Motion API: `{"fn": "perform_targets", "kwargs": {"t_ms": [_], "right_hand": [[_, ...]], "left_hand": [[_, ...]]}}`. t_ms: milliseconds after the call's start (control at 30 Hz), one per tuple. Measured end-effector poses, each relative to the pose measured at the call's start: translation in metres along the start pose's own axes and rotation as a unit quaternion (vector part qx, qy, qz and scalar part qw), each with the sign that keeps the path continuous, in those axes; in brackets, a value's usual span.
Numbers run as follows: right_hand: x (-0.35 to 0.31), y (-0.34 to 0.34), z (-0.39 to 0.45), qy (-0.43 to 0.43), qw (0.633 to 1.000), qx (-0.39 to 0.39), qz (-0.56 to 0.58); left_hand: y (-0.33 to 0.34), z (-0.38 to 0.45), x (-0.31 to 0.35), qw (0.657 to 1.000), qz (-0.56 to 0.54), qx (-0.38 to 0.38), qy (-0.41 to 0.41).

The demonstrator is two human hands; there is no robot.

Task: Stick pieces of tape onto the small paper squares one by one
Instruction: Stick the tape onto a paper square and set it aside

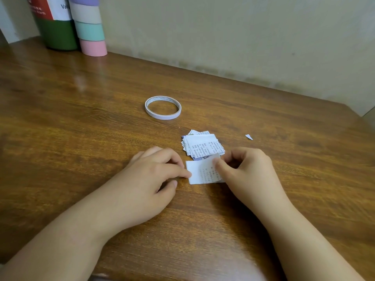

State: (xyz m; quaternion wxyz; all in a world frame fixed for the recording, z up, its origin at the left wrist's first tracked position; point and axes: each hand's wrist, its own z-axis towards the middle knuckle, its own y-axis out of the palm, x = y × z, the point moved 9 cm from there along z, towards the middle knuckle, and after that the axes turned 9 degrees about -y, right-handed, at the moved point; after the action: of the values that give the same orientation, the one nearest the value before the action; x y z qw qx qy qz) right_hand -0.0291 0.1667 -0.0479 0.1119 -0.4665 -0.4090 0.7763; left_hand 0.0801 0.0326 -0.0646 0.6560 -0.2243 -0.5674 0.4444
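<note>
Your left hand (154, 175) and right hand (245, 171) are bare; no glove, ring, watch or band shows on either; both forearms are uncovered from the wrists down to the picture's lower edge, with no sleeve in view; your fingernails are short and plain; your fingers are rounded.

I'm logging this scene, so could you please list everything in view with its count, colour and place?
tape roll: one, white, flat mid-table
paper pile: one, white printed squares, beyond the hands
paper square: one, white, between the hands
scrap: one, white, right of the pile
stacked cylinders: one stack, purple, beige, mint, pink, far left
canister: one, red, white, green, beside the stack
table: one, brown wood
left hand: fingertip touches the square's left edge
right hand: pinches its top right corner
</note>
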Motion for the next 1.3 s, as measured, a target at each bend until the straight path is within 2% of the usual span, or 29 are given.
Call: {"fn": "perform_targets", "kwargs": {"t_ms": [900,1300], "right_hand": [[-0.0014,0.0008,0.0014,-0.018,1.000,0.003,-0.014],[-0.0003,0.0020,0.0022,-0.018,1.000,-0.011,-0.017]], "left_hand": [[-0.0023,0.0008,0.0010,1.000,-0.009,0.005,0.000],[-0.0022,0.0011,-0.0009,0.999,-0.017,-0.003,-0.030]]}}
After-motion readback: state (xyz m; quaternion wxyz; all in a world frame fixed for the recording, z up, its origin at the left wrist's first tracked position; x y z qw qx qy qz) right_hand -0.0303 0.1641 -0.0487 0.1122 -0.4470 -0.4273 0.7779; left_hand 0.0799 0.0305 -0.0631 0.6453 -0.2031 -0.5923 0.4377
